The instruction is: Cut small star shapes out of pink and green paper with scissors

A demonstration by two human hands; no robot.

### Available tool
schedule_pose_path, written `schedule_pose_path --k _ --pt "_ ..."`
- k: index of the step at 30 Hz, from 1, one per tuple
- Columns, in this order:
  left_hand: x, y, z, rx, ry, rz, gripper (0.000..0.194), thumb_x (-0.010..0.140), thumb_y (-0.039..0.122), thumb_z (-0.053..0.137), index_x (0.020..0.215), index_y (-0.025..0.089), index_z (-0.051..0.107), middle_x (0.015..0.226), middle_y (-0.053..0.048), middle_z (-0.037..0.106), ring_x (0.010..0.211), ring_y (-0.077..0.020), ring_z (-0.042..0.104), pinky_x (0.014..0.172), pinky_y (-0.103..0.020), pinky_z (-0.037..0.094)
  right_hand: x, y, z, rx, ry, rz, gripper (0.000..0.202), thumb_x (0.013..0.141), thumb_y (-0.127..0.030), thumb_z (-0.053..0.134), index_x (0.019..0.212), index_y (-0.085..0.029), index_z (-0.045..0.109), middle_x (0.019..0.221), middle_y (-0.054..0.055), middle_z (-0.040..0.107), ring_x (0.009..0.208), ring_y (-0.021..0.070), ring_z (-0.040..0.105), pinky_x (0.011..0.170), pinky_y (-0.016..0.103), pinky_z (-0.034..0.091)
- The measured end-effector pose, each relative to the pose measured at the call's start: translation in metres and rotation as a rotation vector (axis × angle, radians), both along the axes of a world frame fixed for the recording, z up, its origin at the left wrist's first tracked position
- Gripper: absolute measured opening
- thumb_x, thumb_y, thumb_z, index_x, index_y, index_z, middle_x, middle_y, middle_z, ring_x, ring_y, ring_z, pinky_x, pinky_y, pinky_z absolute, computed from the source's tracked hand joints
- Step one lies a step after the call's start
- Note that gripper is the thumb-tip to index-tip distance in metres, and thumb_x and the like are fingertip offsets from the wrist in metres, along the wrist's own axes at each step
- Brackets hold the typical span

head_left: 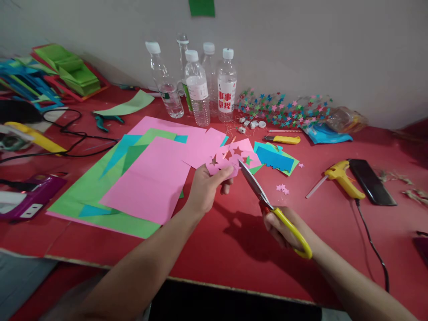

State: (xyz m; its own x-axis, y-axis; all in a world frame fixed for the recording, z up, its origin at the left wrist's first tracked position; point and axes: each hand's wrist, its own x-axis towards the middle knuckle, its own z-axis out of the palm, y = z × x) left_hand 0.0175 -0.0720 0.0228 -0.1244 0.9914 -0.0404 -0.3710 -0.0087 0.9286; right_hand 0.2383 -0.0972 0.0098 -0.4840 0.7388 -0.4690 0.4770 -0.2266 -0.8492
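Observation:
My left hand (207, 187) pinches a piece of pink paper (217, 161) with several star-shaped holes cut in it. Yellow-handled scissors (256, 183) are in my right hand (282, 225), their blades pointing up and left. The tips meet the right edge of the pink paper; whether the blades are parted is hard to make out. A few small pink paper stars (282, 189) lie on the red table (227, 249) right of the scissors. Behind the held piece are strips of blue paper (276, 158) and green paper.
Large pink sheets (150, 178) overlap green and blue ones at left. Several plastic bottles (197, 93) stand by the wall beside many coloured stars (284, 109). A yellow cutter (284, 140), a glue gun (344, 178) and a black phone (372, 182) lie at right; pliers (103, 121) lie at back left.

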Motion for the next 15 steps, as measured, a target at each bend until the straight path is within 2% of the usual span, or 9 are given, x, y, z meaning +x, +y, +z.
schedule_pose_path --k 2,4,7,15 --pt "0.000 0.001 0.002 -0.055 -0.130 -0.048 0.020 0.074 0.031 0.068 0.065 0.015 0.060 0.054 0.003 0.057 0.040 -0.0047 0.047 0.038 -0.019 0.034 -0.002 0.001 0.000 -0.009 -0.028 -0.016 0.044 0.082 -0.060 0.044 0.064 -0.021 0.046 0.034 -0.006 0.043 0.029 0.0072 0.036 0.034 0.019 0.029" --pt "0.003 0.000 0.002 -0.117 -0.243 -0.134 0.022 0.072 0.035 0.069 0.070 0.014 0.061 0.060 0.001 0.061 0.044 -0.0061 0.052 0.043 -0.019 0.040 -0.004 0.001 0.000 -0.016 -0.057 -0.045 0.044 0.083 -0.060 0.042 0.064 -0.021 0.046 0.033 -0.007 0.042 0.028 0.0075 0.034 0.033 0.019 0.029" --pt "0.011 -0.002 0.000 -0.155 -0.276 -0.236 0.022 0.069 0.033 0.072 0.076 0.014 0.063 0.069 -0.001 0.065 0.052 -0.0087 0.058 0.049 -0.021 0.046 -0.004 -0.001 0.001 0.013 -0.049 -0.059 0.044 0.083 -0.060 0.043 0.064 -0.021 0.046 0.033 -0.007 0.041 0.028 0.0075 0.033 0.033 0.019 0.028" --pt "0.004 0.003 0.003 -0.102 -0.252 0.000 0.013 0.070 0.021 0.069 0.069 0.014 0.058 0.060 0.002 0.062 0.051 -0.0056 0.055 0.050 -0.018 0.042 0.001 -0.001 -0.002 0.059 -0.012 -0.006 0.043 0.085 -0.058 0.047 0.063 -0.021 0.044 0.037 -0.007 0.042 0.032 0.0074 0.035 0.036 0.020 0.028"
